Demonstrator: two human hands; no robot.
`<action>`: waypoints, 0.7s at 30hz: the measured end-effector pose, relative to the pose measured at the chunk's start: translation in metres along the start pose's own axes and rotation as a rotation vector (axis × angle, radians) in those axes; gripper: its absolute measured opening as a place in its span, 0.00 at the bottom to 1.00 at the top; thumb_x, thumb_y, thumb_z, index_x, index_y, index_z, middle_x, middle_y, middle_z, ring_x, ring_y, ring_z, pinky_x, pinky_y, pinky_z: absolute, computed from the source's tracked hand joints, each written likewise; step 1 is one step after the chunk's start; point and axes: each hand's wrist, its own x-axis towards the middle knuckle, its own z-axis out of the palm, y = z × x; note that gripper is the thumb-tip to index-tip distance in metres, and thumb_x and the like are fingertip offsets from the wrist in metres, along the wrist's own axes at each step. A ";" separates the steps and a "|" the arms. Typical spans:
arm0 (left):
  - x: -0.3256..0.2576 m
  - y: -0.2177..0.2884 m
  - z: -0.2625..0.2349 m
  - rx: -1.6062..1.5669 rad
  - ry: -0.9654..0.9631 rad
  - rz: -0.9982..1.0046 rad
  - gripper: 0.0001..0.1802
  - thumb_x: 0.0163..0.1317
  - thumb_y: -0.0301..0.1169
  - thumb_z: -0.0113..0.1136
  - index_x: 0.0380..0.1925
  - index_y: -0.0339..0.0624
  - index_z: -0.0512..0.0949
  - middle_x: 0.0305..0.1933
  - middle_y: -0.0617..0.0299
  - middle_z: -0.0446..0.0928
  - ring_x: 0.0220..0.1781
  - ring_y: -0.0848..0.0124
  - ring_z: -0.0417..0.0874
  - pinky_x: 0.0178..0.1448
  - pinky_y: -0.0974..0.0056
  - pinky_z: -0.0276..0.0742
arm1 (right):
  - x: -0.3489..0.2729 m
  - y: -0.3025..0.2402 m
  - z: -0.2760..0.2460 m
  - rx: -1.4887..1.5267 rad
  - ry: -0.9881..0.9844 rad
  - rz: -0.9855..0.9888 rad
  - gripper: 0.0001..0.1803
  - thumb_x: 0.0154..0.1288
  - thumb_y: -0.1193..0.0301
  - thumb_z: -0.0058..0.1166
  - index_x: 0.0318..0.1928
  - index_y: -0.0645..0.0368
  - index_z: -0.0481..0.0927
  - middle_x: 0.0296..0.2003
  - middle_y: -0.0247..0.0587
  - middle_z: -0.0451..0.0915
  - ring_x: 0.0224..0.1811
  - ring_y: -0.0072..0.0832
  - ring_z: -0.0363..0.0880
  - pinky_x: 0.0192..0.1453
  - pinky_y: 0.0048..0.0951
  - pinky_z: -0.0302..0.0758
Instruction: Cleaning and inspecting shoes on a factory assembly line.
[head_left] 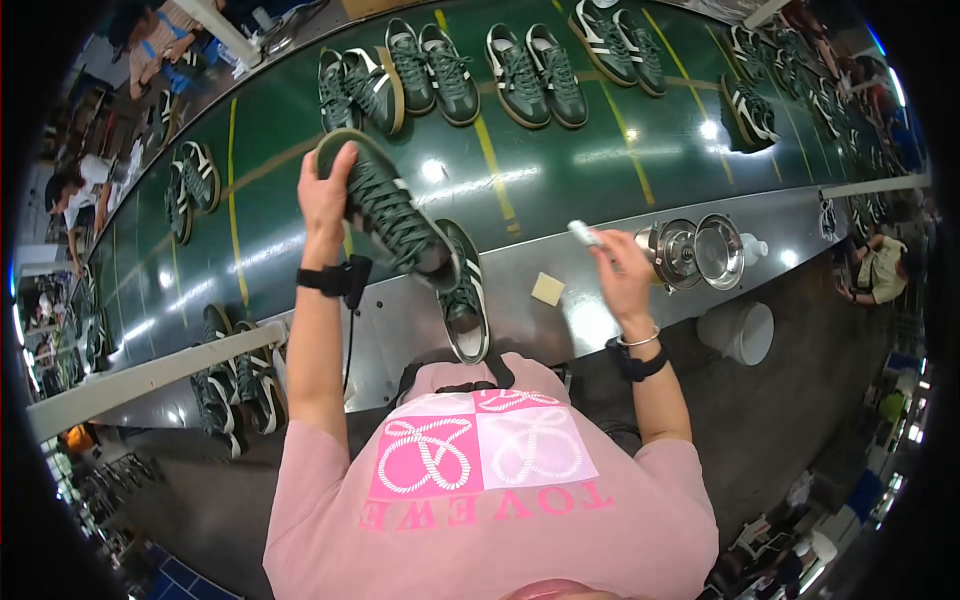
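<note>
Nearest the body, 1 dark green shoe (468,335) lies with its heel end toward the person on the metal ledge (390,325), its toe end reaching the green conveyor belt (275,225). Just right of it on the ledge is a square yellow pad (547,289). Above this, the left hand (326,195) grips the held shoe (395,215) near its toe, laces upward; it overlaps the shoe below, and whether the 2 touch I cannot tell. The right hand (625,268) is closed on a small white piece (583,233), well apart from the held shoe.

The work on this pair looks partway along: 1 shoe is in hand, its likely mate is set down, and both are laced. No visible mark shows which is finished, so what is left on each stays unclear. Across the belt, 4 similar pairs (515,80) stand in a row, untouched by either hand.
</note>
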 end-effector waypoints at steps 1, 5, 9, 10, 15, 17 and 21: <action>-0.005 -0.002 0.011 0.051 0.036 0.056 0.25 0.58 0.40 0.74 0.48 0.36 0.79 0.46 0.61 0.82 0.45 0.72 0.81 0.55 0.67 0.76 | -0.008 0.002 0.021 0.048 -0.024 -0.068 0.16 0.60 0.81 0.60 0.49 0.56 0.85 0.42 0.41 0.82 0.41 0.35 0.83 0.41 0.31 0.80; -0.026 -0.007 0.040 0.218 0.136 0.195 0.30 0.52 0.46 0.77 0.47 0.37 0.78 0.43 0.57 0.83 0.44 0.69 0.83 0.52 0.65 0.78 | -0.041 -0.019 0.080 0.145 -0.270 -0.122 0.17 0.58 0.81 0.58 0.49 0.56 0.84 0.45 0.41 0.81 0.44 0.39 0.82 0.47 0.37 0.78; -0.038 0.013 0.063 0.356 0.100 0.185 0.30 0.51 0.50 0.76 0.45 0.41 0.77 0.42 0.53 0.83 0.43 0.60 0.85 0.49 0.59 0.79 | -0.030 -0.042 0.122 0.030 -0.257 -0.451 0.12 0.57 0.79 0.55 0.42 0.59 0.83 0.41 0.42 0.81 0.43 0.40 0.81 0.48 0.38 0.77; -0.039 0.010 0.066 0.370 0.086 0.207 0.31 0.50 0.50 0.76 0.45 0.41 0.77 0.43 0.53 0.83 0.43 0.59 0.85 0.48 0.58 0.79 | -0.026 -0.037 0.134 -0.027 -0.307 -0.516 0.09 0.57 0.78 0.54 0.39 0.59 0.82 0.39 0.43 0.80 0.41 0.40 0.80 0.46 0.38 0.76; -0.058 0.017 0.095 0.435 0.097 0.318 0.34 0.46 0.50 0.78 0.47 0.41 0.77 0.44 0.54 0.82 0.46 0.56 0.84 0.50 0.57 0.79 | -0.045 -0.010 0.173 -0.246 -0.631 -0.266 0.08 0.52 0.75 0.54 0.34 0.65 0.80 0.40 0.52 0.79 0.40 0.46 0.81 0.42 0.43 0.78; -0.060 0.014 0.092 0.382 0.109 0.318 0.31 0.48 0.45 0.78 0.47 0.40 0.78 0.44 0.55 0.82 0.46 0.59 0.84 0.51 0.59 0.78 | -0.049 -0.026 0.173 -0.117 -0.518 -0.083 0.10 0.50 0.75 0.55 0.34 0.68 0.80 0.41 0.56 0.80 0.38 0.52 0.82 0.43 0.47 0.79; -0.059 0.007 0.086 0.296 0.138 0.310 0.26 0.53 0.35 0.77 0.48 0.36 0.77 0.45 0.58 0.81 0.45 0.68 0.82 0.54 0.64 0.77 | -0.031 -0.036 0.177 0.401 -0.491 0.536 0.10 0.53 0.78 0.52 0.37 0.68 0.81 0.46 0.61 0.79 0.40 0.59 0.80 0.47 0.47 0.78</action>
